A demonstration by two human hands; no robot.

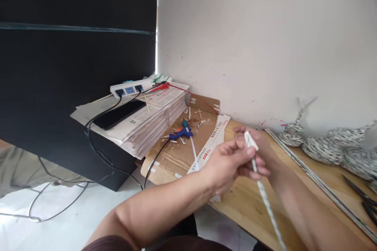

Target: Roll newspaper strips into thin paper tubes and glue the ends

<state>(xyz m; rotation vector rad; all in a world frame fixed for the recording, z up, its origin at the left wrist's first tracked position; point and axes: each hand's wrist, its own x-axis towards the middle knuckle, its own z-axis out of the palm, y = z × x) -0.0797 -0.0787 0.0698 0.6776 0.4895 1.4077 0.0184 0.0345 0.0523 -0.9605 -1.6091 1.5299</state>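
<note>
My left hand [228, 161] is closed in a pinch on a thin rolled paper tube [267, 202], gripping it close to its upper end. A flat white flap of paper [250, 141] stands up there between thumb and fingers. The tube slants down toward me and leaves the bottom of the view. My right hand [255, 136] is just behind the left one, up against the tube's top end. It is blurred and partly covered, so I cannot make out its grip. A blue glue gun [180, 131] lies on the cardboard [167, 157] left of my hands.
Stacked newspapers [156, 123] carry a black phone [120, 114] and a white power strip [132, 87]. On the wooden table's right are long paper tubes [321, 182], woven paper pieces [326, 147] and black scissors [361, 194]. Cables [94, 147] hang at the left.
</note>
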